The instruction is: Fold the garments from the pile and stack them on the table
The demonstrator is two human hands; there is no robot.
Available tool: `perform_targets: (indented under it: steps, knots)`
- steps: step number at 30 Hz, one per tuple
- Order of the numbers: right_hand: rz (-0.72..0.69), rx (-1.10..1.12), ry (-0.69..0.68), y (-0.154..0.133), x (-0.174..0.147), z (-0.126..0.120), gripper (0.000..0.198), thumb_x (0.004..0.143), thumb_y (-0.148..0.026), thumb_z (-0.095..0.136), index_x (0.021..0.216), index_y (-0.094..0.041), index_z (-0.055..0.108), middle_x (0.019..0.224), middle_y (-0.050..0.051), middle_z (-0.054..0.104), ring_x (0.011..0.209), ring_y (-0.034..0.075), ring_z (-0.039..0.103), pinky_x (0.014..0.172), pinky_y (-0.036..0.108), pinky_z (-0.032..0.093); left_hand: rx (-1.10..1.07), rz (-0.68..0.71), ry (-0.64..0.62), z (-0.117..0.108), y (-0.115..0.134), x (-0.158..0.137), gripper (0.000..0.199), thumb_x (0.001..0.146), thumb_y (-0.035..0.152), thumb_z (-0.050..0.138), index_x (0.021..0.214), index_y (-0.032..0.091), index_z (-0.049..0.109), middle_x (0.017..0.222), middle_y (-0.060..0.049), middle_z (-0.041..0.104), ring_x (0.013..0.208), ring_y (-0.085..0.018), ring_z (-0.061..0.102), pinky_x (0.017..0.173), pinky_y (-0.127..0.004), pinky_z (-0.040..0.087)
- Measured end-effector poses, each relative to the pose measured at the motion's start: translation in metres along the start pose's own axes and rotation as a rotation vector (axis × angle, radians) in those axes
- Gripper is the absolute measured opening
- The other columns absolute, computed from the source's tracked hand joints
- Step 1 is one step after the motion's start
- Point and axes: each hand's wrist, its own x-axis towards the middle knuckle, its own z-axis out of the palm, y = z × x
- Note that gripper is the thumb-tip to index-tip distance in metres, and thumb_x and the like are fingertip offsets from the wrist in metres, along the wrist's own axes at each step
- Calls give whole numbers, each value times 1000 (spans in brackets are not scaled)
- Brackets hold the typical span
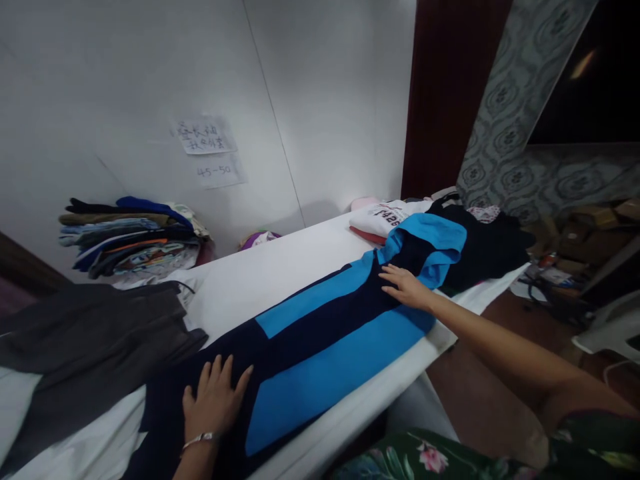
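A navy and bright blue hooded garment (320, 370) lies stretched lengthwise along the white-covered table. Its blue hood (440, 232) is at the far right end, partly over dark clothing. My left hand (214, 395), with a bracelet at the wrist, rests palm down on the navy cloth at the near left, fingers spread. Close to the hood, my right hand (406, 287) lies flat on the garment's navy middle strip, fingers stretched out. Neither hand grips the fabric.
A folded clothes stack (135, 237) stands at the back left by the wall. Grey clothing (95, 340) and white cloth (95, 440) lie at the left. Beyond the hood are a folded white garment (383, 219) and dark clothes (493, 250). The table's front edge (360, 417) runs below the garment.
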Motion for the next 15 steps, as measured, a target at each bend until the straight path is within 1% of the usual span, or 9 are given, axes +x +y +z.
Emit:
perform_targets:
  steps: [3, 6, 7, 9, 10, 12, 13, 15]
  knots:
    - [-10, -53, -80, -11, -23, 21, 55, 94, -50, 39, 138, -19, 51, 149, 13, 38, 141, 31, 27, 112, 57, 20, -49, -52, 2, -8, 6, 0, 60, 89, 48, 33, 140, 21, 46, 151, -11, 38, 143, -32, 24, 108, -61, 22]
    - [-18, -71, -88, -16, -34, 39, 52, 95, -49, 37, 134, -19, 55, 147, 13, 42, 140, 30, 29, 113, 57, 17, -71, -94, 61, -21, 18, -5, 65, 88, 49, 34, 142, 13, 42, 152, -15, 34, 143, -34, 23, 109, -63, 19]
    - [-18, -54, -77, -16, -35, 41, 52, 95, -49, 37, 133, -20, 56, 146, 13, 43, 140, 30, 30, 113, 58, 17, -75, -78, 93, -25, 24, -9, 65, 88, 49, 35, 141, 13, 43, 152, -15, 34, 143, -34, 22, 109, -63, 18]
    - [-24, 37, -38, -11, -35, 40, 50, 94, -50, 38, 130, -21, 59, 144, 12, 47, 138, 30, 33, 112, 58, 20, -96, 7, 150, -30, 33, -19, 62, 87, 48, 38, 139, 14, 47, 151, -15, 36, 143, -33, 22, 110, -62, 17]
    - [-29, 104, 6, -7, -35, 36, 50, 94, -51, 39, 128, -21, 60, 142, 11, 49, 137, 29, 36, 112, 57, 23, -117, 60, 173, -30, 37, -25, 60, 87, 48, 39, 137, 15, 50, 151, -14, 37, 143, -32, 23, 111, -61, 17]
    - [-12, 242, 157, 3, -39, 26, 48, 92, -50, 41, 122, -21, 64, 136, 11, 55, 133, 28, 42, 110, 53, 30, -177, 160, 221, -26, 39, -39, 55, 88, 47, 41, 132, 18, 55, 149, -11, 41, 141, -30, 28, 112, -59, 18]
    - [22, 298, 250, 9, -43, 20, 46, 91, -50, 43, 119, -21, 65, 132, 10, 59, 130, 27, 46, 109, 51, 34, -214, 201, 246, -21, 38, -46, 52, 88, 46, 41, 129, 19, 58, 146, -10, 45, 139, -30, 32, 112, -57, 21]
    - [142, 375, 399, 22, -58, 11, 41, 89, -49, 48, 113, -22, 68, 122, 9, 65, 121, 27, 55, 104, 48, 41, -304, 273, 284, -8, 31, -58, 49, 89, 47, 40, 120, 18, 64, 137, -11, 55, 132, -28, 44, 110, -51, 31]
